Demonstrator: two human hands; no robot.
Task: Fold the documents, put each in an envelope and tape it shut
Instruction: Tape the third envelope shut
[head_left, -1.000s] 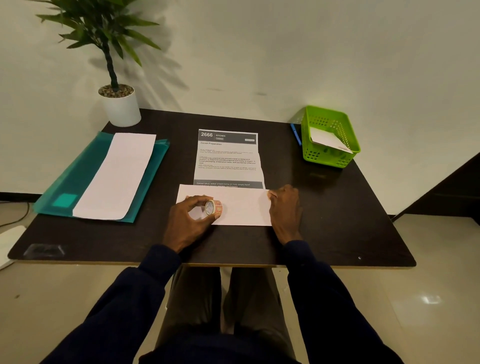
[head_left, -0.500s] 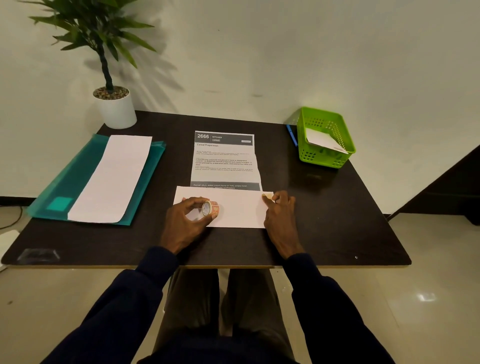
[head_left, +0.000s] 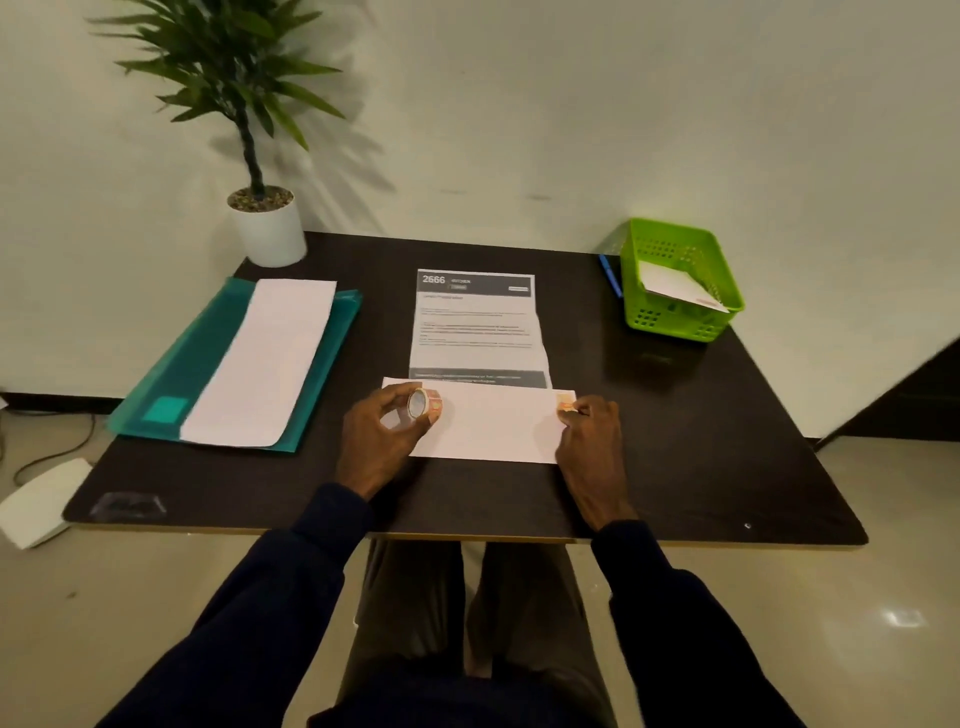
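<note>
Dark tabletop (head_left: 675, 467) fills my view, with a pale wall behind it. My left hand (head_left: 382, 441) curls round the tape roll (head_left: 423, 404), held on edge over the left end of the white envelope (head_left: 493, 426). My right hand (head_left: 592, 441) pinches a short orange tape end (head_left: 565, 402) at the envelope's upper right corner. The envelope lies flat near the table's front edge. I judge it light, thin and quick to slide on this smooth top, so I would pin it with flat fingers and work at the corners. The tape will likely cling and curl on itself, so it is best taken by its edges. Just behind, the printed document (head_left: 478, 322) meets the envelope's far edge. To the left a teal folder (head_left: 208, 353) carries a white sheet (head_left: 270, 364). The green basket (head_left: 680, 317) sits well apart at the far right, leaving bare table between, and there is little margin toward me.
</note>
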